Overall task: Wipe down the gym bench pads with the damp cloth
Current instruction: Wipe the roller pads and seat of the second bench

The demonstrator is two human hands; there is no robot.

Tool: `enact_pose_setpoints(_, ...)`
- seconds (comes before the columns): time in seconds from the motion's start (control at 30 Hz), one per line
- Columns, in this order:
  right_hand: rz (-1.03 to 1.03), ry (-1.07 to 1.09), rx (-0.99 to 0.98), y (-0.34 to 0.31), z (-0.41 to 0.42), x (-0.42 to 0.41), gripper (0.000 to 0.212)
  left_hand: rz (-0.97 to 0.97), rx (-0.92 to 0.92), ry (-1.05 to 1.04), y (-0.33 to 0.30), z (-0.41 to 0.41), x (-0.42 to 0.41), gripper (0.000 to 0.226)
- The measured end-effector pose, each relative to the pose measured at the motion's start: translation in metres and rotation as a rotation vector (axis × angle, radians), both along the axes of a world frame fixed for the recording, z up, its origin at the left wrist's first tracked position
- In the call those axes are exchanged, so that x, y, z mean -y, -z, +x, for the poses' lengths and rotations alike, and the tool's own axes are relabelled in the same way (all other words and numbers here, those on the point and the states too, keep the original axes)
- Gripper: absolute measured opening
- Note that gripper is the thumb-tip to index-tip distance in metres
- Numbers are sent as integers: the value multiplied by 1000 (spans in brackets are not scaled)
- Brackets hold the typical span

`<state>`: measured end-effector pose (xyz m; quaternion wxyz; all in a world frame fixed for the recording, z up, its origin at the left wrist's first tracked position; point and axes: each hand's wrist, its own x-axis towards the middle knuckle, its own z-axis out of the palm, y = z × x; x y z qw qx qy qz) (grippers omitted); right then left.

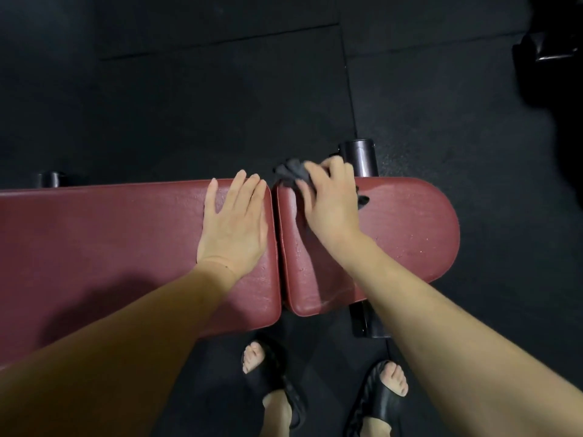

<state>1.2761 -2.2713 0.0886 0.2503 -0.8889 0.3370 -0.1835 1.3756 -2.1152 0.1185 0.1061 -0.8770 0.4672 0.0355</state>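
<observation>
A dark red gym bench lies across the view in two pads with a narrow gap between them. The long pad (110, 241) runs off to the left; the short rounded seat pad (410, 222) is on the right. My left hand (235, 222) rests flat with straight fingers on the long pad, right beside the gap. My right hand (331, 203) grips a crumpled dark grey cloth (291, 173) at the far edge of the seat pad, near the gap. Part of the cloth is hidden under the hand. The seat pad's near left part glistens with wet streaks.
Black rubber floor tiles surround the bench. A black cylindrical frame post (359, 156) stands just behind the seat pad, another black frame part (366, 320) below its near edge. My feet in black sandals (378, 402) stand close to the bench. Dark equipment (549, 48) sits at top right.
</observation>
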Motion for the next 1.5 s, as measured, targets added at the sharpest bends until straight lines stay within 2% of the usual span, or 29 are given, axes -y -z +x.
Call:
enact_pose_setpoints(0.13,73,-192,-3,-3,-80,-49,29,10,-4,-4,-2,0,1,58)
enact_pose_setpoints(0.2,70,-209,-6,0,-95,-58,29,29,-1,-2,0,-1,1,59)
enact_pose_setpoints(0.4,-30,-47,29,1,14,-9,19,32,18,-11,1,-2,0,58)
enact_pose_setpoints(0.47,-40,-65,36,-1,15,-8,20,35,10,-9,1,-2,0,57)
enact_pose_setpoints(0.63,29,-310,31,-2,-96,-73,28,23,-15,-16,-2,-2,1,59)
enact_pose_setpoints(0.73,37,-350,11,2,-119,-82,28,16,-15,-12,-1,-2,0,59)
enact_pose_setpoints(0.8,26,-318,20,3,-99,-71,26,25,-3,-12,1,-3,0,59)
enact_pose_setpoints(0.97,28,-49,24,-3,-31,-52,24,22,-7,-8,0,-3,-2,59)
enact_pose_setpoints(1.17,77,-138,51,-2,-117,-123,25,-30,-22,-21,0,-5,-1,57)
enact_pose_setpoints(1.27,37,-205,42,5,-133,-109,26,-38,-24,-17,-2,-5,-1,57)
enact_pose_setpoints(1.33,-15,-100,49,13,-143,-79,26,-43,-18,-13,-2,-5,-1,57)
enact_pose_setpoints(1.4,17,163,11,23,-158,-47,29,-47,-16,-12,-1,-6,-1,56)
enact_pose_setpoints(1.47,80,381,-35,28,-159,-42,32,-50,-9,-10,0,-6,-1,55)
enact_pose_setpoints(1.5,83,420,-43,26,-150,-52,33,-52,-5,-8,0,-6,-1,55)
